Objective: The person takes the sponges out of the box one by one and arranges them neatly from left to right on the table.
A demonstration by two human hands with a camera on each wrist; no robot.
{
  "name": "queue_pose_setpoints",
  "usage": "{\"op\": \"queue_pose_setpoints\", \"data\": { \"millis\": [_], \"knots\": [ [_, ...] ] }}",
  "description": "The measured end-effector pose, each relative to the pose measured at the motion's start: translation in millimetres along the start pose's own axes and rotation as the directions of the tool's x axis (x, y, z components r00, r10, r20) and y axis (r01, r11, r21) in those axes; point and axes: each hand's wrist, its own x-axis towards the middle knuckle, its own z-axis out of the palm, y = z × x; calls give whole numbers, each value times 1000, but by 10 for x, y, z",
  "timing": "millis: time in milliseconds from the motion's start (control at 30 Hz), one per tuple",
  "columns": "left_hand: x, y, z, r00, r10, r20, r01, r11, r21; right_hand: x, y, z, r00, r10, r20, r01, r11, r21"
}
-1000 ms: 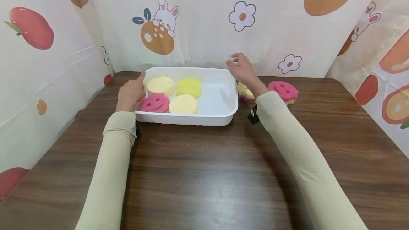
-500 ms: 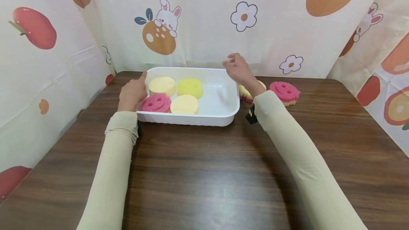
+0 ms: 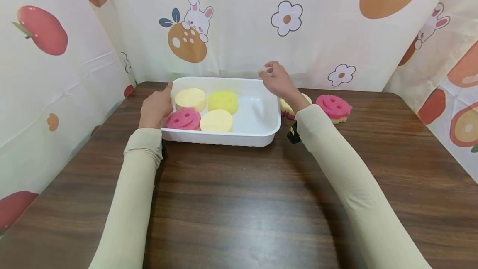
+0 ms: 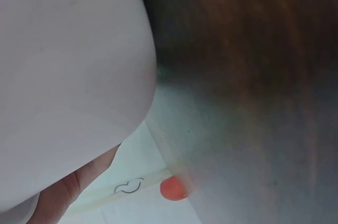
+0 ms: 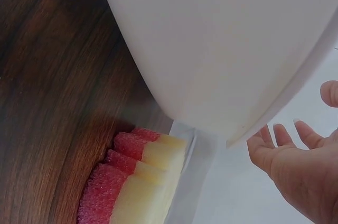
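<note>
My left hand (image 3: 157, 103) rests at the left rim of a white tray (image 3: 220, 138), its index finger straight. In the left wrist view, part of the hand (image 4: 74, 184) shows past the tray's outer wall. Inside the tray lie a pink smiley sponge (image 3: 184, 118), a yellow sponge (image 3: 223, 102) and two cream ones, one at the back (image 3: 190, 99) and one at the front (image 3: 216, 121). My right hand (image 3: 278, 80) hovers over the right rim, holding nothing, fingers loosely bent. A pink-and-cream sponge (image 5: 140, 176) lies below it, partly hidden by the wrist in the head view.
Another pink smiley sponge (image 3: 334, 108) with a cream underside lies on the brown wooden table (image 3: 231, 202), right of my right wrist. Behind the table hangs a printed cloth (image 3: 239, 20), with more cloth along both sides.
My right hand has shifted slightly left over the tray's rim, showing more of the sponge behind the wrist. The whole head view has drifted a little; my left hand keeps its place on the tray.
</note>
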Motion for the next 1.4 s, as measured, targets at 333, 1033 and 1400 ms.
{"op": "queue_pose_setpoints", "data": {
  "millis": [333, 1033, 1400],
  "knots": [
    [-25, -12, 0, 1000, -12, 9, 12, 1000, 5, 20, -45, 44, 999, 21, 32, -21, 1000, -13],
    [-29, 7, 30, 1000, -25, 11, 25, 1000, -8, 54, -84, 144, 995, -12, 101, 20, 997, -73],
    [-27, 30, -23, 1000, -16, 1, 16, 1000, 0, 32, -187, 90, 985, 9, 173, 7, 996, -89]
  ]
}}
